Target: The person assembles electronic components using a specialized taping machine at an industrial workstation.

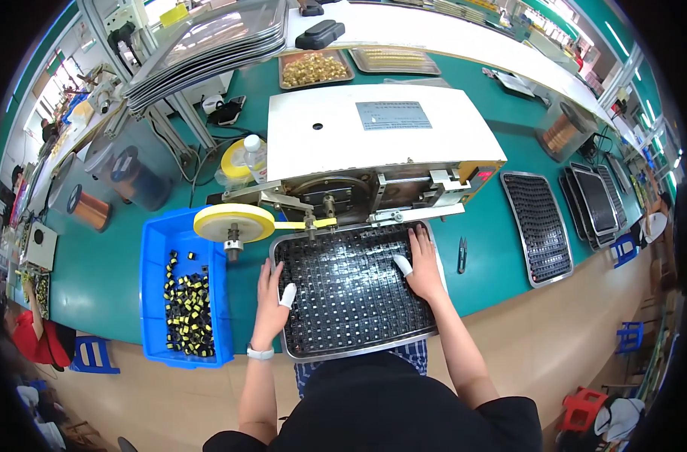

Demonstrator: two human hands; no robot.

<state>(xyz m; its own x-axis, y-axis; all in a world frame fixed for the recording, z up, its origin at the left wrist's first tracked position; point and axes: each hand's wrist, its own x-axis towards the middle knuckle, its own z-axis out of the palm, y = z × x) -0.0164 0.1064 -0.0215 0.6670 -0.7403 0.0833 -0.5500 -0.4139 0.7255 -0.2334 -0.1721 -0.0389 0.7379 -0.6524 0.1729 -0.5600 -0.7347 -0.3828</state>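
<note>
A metal-rimmed tray [362, 348] filled with rows of small black parts lies in front of me, its near edge over my lap and its far edge under the white machine [321, 105]. My left hand [271, 303] rests along the tray's left rim, fingers stretched out. On the far right part of the tray lies my right hand [422, 264], its fingers extended over the black parts. Both thumbs wear white finger covers. A roll of yellow tape [234, 220] is mounted on the machine's left front, its strip running right into the mechanism.
Left of the tray stands a blue bin [149, 301] with yellow-and-black wound parts. Small snips [462, 256] and another filled tray [538, 230] lie to the right. Copper wire spools [93, 209] stand at the left, another [566, 132] at the far right. Stacked trays [208, 38] rise at the back left.
</note>
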